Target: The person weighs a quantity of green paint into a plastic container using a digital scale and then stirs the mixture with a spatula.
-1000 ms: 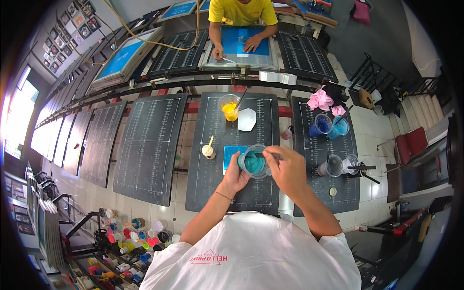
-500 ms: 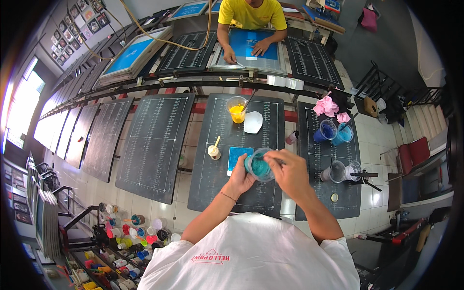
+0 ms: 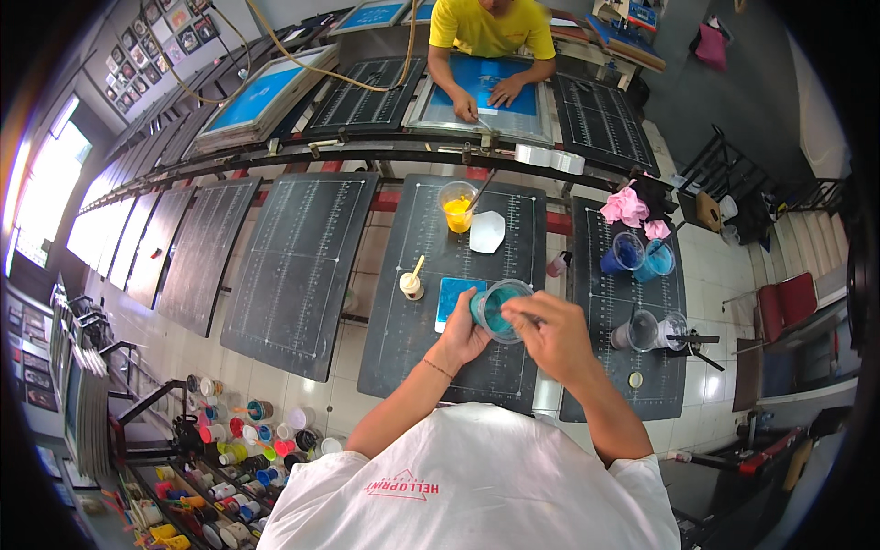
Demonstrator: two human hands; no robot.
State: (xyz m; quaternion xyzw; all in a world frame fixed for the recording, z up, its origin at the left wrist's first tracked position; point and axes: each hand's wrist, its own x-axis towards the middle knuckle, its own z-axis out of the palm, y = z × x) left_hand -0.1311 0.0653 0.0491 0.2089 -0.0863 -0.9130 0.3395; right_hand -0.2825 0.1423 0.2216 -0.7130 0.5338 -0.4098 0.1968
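Note:
My left hand [image 3: 466,332] is wrapped round a clear plastic cup [image 3: 496,319] of teal ink, tilted above the black board [image 3: 390,339]. The fingers of my right hand [image 3: 556,341] are pinched together over the cup's mouth; whatever they grip, probably thin, is hidden behind them. Beside my left hand lies a flat blue rectangle with a white edge [image 3: 453,298]. Farther left stands a small pot [image 3: 412,287] with a yellow stick in it. Toward the board's far end are a cup of yellow ink [image 3: 457,214], with a dark stick, and a white cut piece [image 3: 488,233].
On the right board are a dark blue cup [image 3: 624,252], a lighter blue cup [image 3: 654,262], two clear cups and crumpled pink cloth [image 3: 625,206]. Across the rail, a person in a yellow shirt [image 3: 495,35] works over a framed screen [image 3: 438,108]. Several ink pots [image 3: 260,411] crowd the lower left.
The whole view has shifted slightly, so things sit a little farther right. My right hand has moved a little over the cup, and both hands keep hold.

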